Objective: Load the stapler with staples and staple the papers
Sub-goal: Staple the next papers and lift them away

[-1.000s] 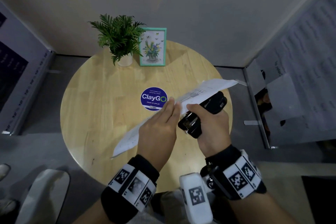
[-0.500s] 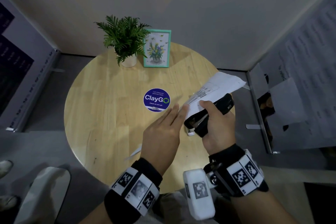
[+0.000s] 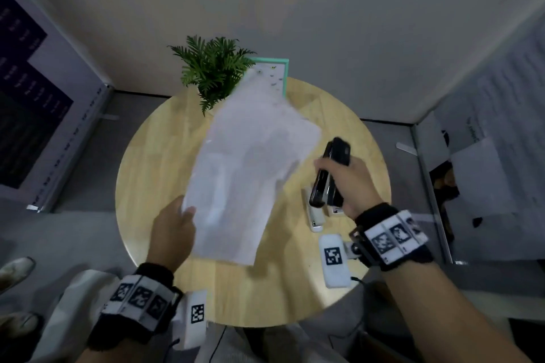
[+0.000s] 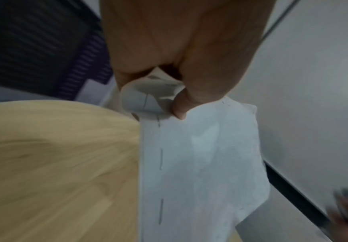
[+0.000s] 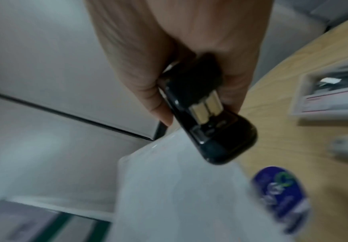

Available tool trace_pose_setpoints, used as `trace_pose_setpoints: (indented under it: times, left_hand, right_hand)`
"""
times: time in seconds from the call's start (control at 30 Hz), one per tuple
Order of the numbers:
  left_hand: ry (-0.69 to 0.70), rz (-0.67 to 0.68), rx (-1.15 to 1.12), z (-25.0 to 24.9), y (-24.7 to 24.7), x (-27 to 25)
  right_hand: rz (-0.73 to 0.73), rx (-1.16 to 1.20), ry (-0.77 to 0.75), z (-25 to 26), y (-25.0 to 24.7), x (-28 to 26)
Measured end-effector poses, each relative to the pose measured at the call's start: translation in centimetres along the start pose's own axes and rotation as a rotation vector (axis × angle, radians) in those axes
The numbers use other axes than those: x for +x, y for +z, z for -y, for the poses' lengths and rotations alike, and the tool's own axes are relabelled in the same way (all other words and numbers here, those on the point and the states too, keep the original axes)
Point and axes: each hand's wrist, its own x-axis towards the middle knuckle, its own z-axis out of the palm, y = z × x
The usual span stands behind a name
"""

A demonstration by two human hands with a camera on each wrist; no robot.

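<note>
My left hand (image 3: 174,233) pinches the papers (image 3: 250,174) by one corner, lifted above the table (image 3: 153,156) for inspection. My right hand (image 3: 351,183) grips the closed stapler (image 3: 330,177) over the table's right side, clear of the sheets.

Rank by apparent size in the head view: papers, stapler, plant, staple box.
1. papers, though raised toward the camera, so inflated
2. plant
3. stapler
4. staple box, partly hidden by the stapler, so unsure
</note>
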Motion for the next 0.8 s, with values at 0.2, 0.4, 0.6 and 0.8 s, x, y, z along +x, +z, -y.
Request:
trace_pose_setpoints:
  times: [0.2, 0.4, 0.6, 0.8]
  left_hand:
    - [-0.344, -0.044, -0.312, 5.4, -1.5, -1.4]
    - [-0.352, 0.012, -0.405, 7.2, -2.3, -1.6]
    - [-0.075, 0.129, -0.182, 6.2, -6.4, -0.8]
    - [0.150, 0.275, -0.003, 4.6, -12.0, 0.0]
  right_hand:
    - [0.031, -0.848, 0.008, -10.8, 3.3, 7.0]
    - [0.078, -1.191, 0.027, -14.1, 6.6, 9.9]
    - [0.137, -0.841, -0.189, -7.8, 7.4, 9.4]
    - [0.606, -0.625, -0.449, 1.4, 8.0, 5.7]
